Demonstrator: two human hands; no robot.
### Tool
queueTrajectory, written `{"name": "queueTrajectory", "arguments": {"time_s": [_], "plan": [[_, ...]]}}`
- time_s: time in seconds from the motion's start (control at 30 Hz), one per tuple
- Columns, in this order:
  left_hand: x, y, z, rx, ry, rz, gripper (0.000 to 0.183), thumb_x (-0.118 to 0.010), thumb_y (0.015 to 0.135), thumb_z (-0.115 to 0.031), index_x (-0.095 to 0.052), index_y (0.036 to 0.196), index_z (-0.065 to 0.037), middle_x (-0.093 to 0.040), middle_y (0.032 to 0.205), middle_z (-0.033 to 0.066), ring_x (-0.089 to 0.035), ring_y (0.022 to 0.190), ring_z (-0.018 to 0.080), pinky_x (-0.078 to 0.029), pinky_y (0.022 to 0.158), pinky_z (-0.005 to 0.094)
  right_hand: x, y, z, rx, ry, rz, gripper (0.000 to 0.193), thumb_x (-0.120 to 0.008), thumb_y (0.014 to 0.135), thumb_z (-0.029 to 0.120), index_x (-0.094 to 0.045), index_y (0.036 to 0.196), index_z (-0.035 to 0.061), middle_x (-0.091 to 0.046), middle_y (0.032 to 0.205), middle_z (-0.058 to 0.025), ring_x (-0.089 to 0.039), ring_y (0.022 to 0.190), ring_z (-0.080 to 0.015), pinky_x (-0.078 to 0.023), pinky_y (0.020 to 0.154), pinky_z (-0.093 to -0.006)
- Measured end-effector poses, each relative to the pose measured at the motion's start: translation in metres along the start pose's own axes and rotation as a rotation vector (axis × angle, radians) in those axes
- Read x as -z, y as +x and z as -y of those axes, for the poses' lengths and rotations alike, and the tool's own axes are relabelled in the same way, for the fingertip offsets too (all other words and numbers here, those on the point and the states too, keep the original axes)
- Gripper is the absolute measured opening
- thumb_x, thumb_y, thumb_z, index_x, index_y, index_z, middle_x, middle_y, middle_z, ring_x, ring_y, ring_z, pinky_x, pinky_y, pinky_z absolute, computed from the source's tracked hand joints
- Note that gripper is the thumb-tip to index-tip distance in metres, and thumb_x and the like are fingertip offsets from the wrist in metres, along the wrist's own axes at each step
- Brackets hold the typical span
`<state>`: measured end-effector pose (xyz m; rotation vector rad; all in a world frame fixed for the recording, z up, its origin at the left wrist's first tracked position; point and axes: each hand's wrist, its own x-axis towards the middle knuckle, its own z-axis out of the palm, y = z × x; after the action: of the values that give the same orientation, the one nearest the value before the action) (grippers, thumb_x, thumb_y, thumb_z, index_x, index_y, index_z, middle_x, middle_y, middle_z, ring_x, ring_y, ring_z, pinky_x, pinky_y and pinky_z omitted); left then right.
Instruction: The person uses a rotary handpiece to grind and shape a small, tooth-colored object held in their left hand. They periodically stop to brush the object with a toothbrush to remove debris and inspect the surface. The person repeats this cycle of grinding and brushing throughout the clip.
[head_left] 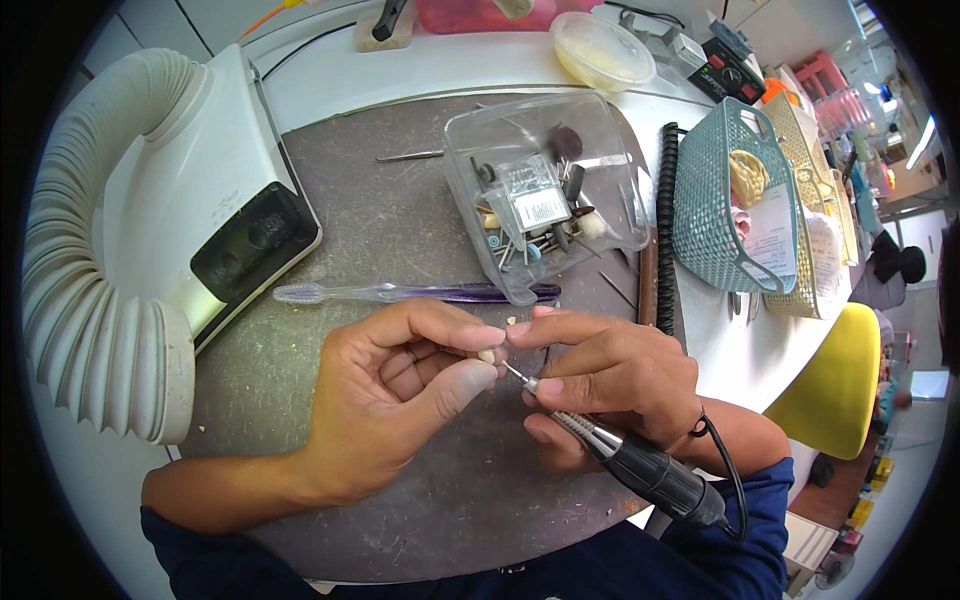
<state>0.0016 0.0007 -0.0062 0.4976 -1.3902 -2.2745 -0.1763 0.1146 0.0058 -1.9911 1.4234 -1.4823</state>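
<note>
Between the thumb and forefinger of my left hand [400, 385] is a small cream-coloured piece shaped like a dental crown [487, 356]. My right hand [620, 375] grips a rotary handpiece [650, 470] with a silver nose and black body, its cord curling past my wrist. The thin bur [514, 371] in its tip points at the crown, very near it; whether they touch I cannot tell. Just beyond my hands lies a purple and clear toothbrush [400, 292]. Farther off stands a clear plastic box [465, 180] holding several burs, polishing wheels and a small packet.
A white machine [190, 180] with a ribbed hose [70, 290] fills the left side. At the right are a blue-green basket [735, 230], a coiled black cord [668, 250] and a yellow chair [840, 380]. A lidded round tub [600, 52] and a control box [728, 72] stand behind.
</note>
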Motion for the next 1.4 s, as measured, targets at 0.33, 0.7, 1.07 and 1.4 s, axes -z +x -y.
{"name": "queueTrajectory", "arguments": {"time_s": [0.33,0.7,1.07,1.4], "plan": [[-0.0028,-0.0012,-0.0045,0.053,0.047,-0.014,0.02,-0.058,0.094,0.0,-0.061,0.114,0.003,-0.061,0.107,0.0112,-0.063,0.096,0.0154,-0.053,0.084,0.0284,0.0035,0.0009,0.0004,0.002,-0.05,0.046,0.033,-0.081,0.07,0.001,-0.062,0.097,0.0028,-0.068,0.085,-0.0101,-0.069,0.1,-0.0346,-0.056,0.089,-0.0466],[-0.0068,-0.0014,-0.0077,0.111,0.031,-0.07,0.02,-0.059,0.094,-0.001,-0.061,0.114,0.003,-0.066,0.1,0.013,-0.065,0.091,0.0156,-0.055,0.082,0.0286,0.0028,0.0019,-0.0016,0.003,-0.081,0.065,0.038,-0.081,0.07,-0.001,-0.06,0.101,0.0036,-0.068,0.086,-0.0106,-0.068,0.102,-0.0365,-0.056,0.088,-0.0481],[-0.0056,-0.0013,-0.0061,0.088,0.007,-0.044,0.019,-0.061,0.092,0.003,-0.062,0.111,0.004,-0.065,0.102,0.0131,-0.065,0.09,0.0157,-0.055,0.083,0.0276,0.003,0.0042,0.0005,-0.024,-0.063,0.059,0.028,-0.081,0.071,0.001,-0.065,0.094,0.0018,-0.07,0.089,-0.0102,-0.069,0.101,-0.032,-0.055,0.091,-0.0468],[-0.0037,-0.001,-0.0034,0.047,-0.008,-0.023,0.022,-0.062,0.09,0.002,-0.061,0.112,0.004,-0.061,0.107,0.0111,-0.063,0.097,0.0156,-0.054,0.086,0.0286,0.001,0.0,-0.0007,-0.046,0.005,0.016,0.03,-0.081,0.071,0.001,-0.064,0.095,0.0007,-0.069,0.088,-0.0132,-0.07,0.095,-0.0327,-0.057,0.087,-0.0459]]}}
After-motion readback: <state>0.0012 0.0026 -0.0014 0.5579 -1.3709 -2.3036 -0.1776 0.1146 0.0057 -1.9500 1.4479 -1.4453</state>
